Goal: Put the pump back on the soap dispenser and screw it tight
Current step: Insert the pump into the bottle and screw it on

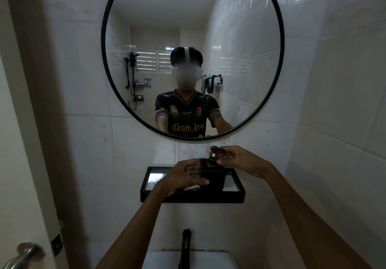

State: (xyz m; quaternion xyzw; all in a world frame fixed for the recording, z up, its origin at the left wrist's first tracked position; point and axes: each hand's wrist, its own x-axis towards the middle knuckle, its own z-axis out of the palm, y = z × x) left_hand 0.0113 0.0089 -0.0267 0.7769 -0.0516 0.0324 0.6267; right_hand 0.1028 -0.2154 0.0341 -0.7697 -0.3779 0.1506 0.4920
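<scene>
Right grip [236,160] on pump [215,153], shelf [188,198] below mirror [279,63]

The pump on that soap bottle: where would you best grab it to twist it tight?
Probably at the round collar where the pump meets the soap dispenser, pinched from the right, as the right hand does; the left hand steadies the square body.

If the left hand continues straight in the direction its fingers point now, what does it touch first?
The left hand points right, at the black soap dispenser on the shelf. Its fingers already seem to touch the bottle's side, though depth is unclear.
</scene>
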